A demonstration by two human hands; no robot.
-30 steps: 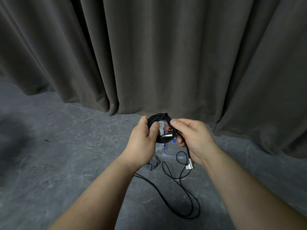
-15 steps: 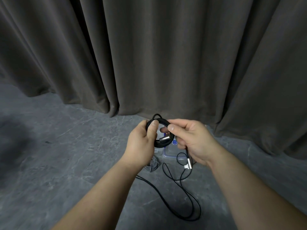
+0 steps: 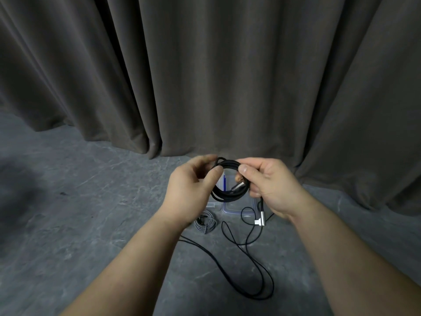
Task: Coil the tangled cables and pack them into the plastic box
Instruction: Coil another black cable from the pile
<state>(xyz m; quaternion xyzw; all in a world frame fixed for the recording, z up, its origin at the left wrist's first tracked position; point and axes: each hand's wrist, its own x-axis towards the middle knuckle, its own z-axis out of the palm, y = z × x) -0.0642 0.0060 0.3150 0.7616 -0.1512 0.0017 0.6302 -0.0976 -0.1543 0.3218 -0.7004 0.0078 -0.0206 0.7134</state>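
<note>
The black cable coil hangs in the air between my two hands, above the grey floor and in front of the dark curtain. My left hand has its fingers curled round the left side of the coil, thumb pressing the loops from the near side, the other fingertips hidden behind the strands. My right hand pinches the upper right of the coil between thumb and forefinger, narrow and tight; the remaining fingers curl round the right side. A metal plug lies across the coil's opening, close to my right hand. From under that hand a short length of cable drops to an angled silver connector, which dangles free.

Below the coil, the clear plastic box with a blue rim sits on the floor, partly hidden by the coil and my hands (I cannot tell what is inside). Just left of it lies a small grey coiled cable. A long loose black cable runs in wide loops across the floor towards me, passing under my left forearm.
</note>
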